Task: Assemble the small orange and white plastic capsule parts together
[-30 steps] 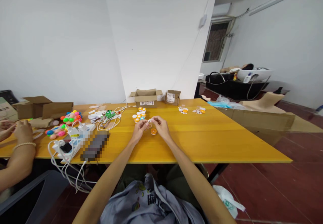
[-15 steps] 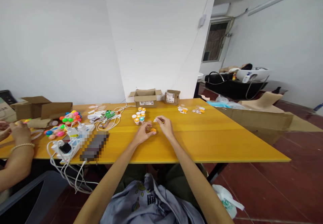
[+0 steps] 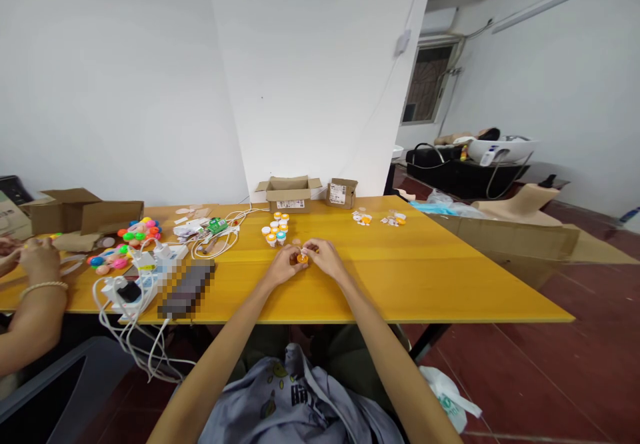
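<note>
An orange cap-like piece [image 3: 303, 258] sits between my hands over the table [image 3: 400, 277]. My left hand [image 3: 285, 264] has its fingers closed round the left side of this piece. The fingertips of my right hand [image 3: 320, 256] are pinched on a small white part at the top of the orange piece. Just beyond my left hand stands a group of several small containers [image 3: 277, 229] with white, orange and teal lids. Small white and orange parts [image 3: 363, 218] lie in two loose piles further back on the right.
Two open cardboard boxes [image 3: 289, 194] [image 3: 341, 193] stand at the back edge. Left are a green circuit board [image 3: 217, 225] with cables, a power strip [image 3: 173, 257], a blurred dark object [image 3: 188, 289] and colourful balls [image 3: 141, 232]. Another person's hands [image 3: 40, 261] work at far left.
My right hand has moved left and down with the small white part, bringing it onto the orange piece. My left hand's fingers have drawn closer round that piece.
</note>
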Demonstrator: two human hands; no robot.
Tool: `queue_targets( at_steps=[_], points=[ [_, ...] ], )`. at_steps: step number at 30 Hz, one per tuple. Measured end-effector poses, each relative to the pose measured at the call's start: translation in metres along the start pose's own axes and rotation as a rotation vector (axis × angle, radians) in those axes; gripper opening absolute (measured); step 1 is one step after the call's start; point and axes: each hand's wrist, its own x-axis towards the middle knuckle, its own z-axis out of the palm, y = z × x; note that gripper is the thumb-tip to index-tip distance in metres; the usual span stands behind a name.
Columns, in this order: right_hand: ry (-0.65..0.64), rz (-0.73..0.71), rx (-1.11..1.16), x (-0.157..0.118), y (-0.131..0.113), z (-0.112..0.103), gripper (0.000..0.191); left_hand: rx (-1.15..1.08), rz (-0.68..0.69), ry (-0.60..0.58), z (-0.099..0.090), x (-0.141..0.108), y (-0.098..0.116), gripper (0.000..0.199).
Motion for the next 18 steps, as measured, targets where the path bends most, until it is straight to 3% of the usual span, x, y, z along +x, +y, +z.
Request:
queue_targets(
  at_steps=[18],
  points=[
    [-0.096, -0.169, -0.099, -0.0039, -0.0098, -0.0045, 0.018, 0.039, 0.042, -0.032, 0.0007, 0.0003, -0.0061, 0.011]
  ],
)
